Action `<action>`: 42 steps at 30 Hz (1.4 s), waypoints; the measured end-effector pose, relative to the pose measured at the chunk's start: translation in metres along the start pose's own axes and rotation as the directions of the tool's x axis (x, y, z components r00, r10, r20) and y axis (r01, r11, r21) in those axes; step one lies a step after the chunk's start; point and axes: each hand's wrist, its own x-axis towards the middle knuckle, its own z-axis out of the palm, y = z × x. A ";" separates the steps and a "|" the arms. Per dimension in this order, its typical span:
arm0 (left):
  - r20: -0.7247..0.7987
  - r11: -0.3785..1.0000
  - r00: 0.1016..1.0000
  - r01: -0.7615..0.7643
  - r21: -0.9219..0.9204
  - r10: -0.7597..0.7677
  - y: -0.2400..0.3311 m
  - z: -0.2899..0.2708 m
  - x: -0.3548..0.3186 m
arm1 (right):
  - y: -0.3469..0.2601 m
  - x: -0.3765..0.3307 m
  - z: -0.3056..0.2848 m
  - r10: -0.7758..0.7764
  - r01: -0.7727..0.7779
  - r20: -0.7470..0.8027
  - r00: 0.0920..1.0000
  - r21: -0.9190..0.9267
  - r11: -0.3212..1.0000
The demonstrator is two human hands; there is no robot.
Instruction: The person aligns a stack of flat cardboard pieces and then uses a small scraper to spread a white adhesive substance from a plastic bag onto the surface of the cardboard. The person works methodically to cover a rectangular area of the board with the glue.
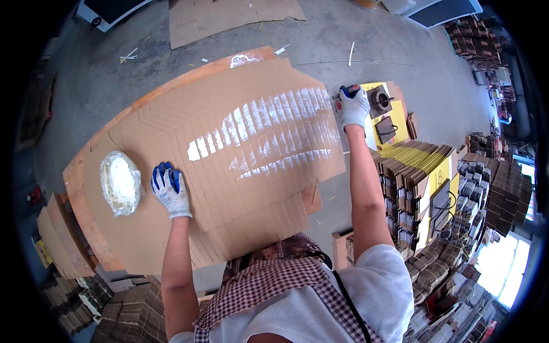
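Seen from above, a person in white and blue work gloves leans over a long wooden surface (86, 188) covered by a fanned stack of flat brown cardboard box blanks (229, 171). White glue streaks (269, 128) shine across the overlapped edges of the blanks, toward the 2 o'clock side of the stack. The step in hand appears to be spreading glue along these staggered flaps. The left hand (170, 188) lies open and flat on the cardboard at about 8 o'clock, pressing the stack down. The right hand (351, 106) reaches out to the far corner at 2 o'clock and is closed around a small dark tool, probably a brush, though it is too hidden to tell. The streaks lie just beside that hand, toward 9 o'clock of it. The next move likely calls for a steady sweep back across the unglued flaps while the left hand keeps the fan from sliding. A clear bag of white paste (120, 182) sits just beside the left hand, at its 9 o'clock.
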 end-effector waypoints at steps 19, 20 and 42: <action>-0.036 0.999 0.999 -0.021 0.028 0.022 0.007 0.001 0.003 | 0.018 -0.100 -0.045 -0.106 0.112 0.238 0.966 -0.015 0.994; -0.037 1.000 0.999 -0.018 0.026 0.018 0.004 0.001 0.001 | 0.014 -0.104 -0.050 -0.067 0.084 0.250 0.966 -0.059 0.995; -0.029 0.999 0.999 0.024 0.026 -0.024 0.000 0.005 -0.002 | 0.001 -0.205 -0.064 -0.266 0.242 0.183 0.946 0.145 0.959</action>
